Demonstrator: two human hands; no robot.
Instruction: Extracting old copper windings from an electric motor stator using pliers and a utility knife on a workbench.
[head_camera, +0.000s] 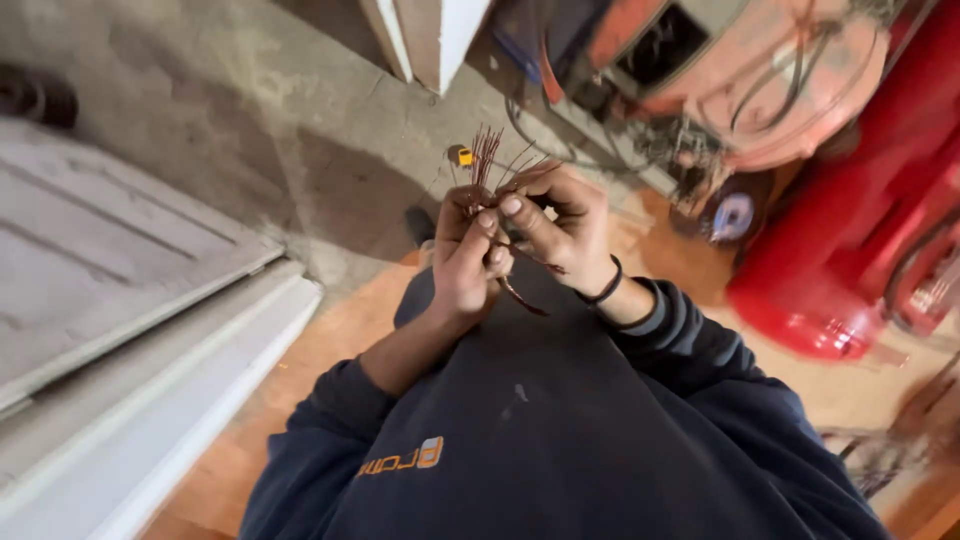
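Gripping a bundle of thin copper wires (487, 160) between both hands, held up in front of the chest. Left hand (465, 255) closed around the lower part of the bundle, fingers curled tight, loose reddish strands fanning out above its knuckles. Right hand (560, 225) just beside and touching the left, thumb and fingertips pinched on strands near the top, a black wristband (606, 285) below it. One dark strand (522, 298) hanging beneath the left palm. Beyond the hands, concrete floor (280, 120); off past the right hand, a red machine (850, 200).
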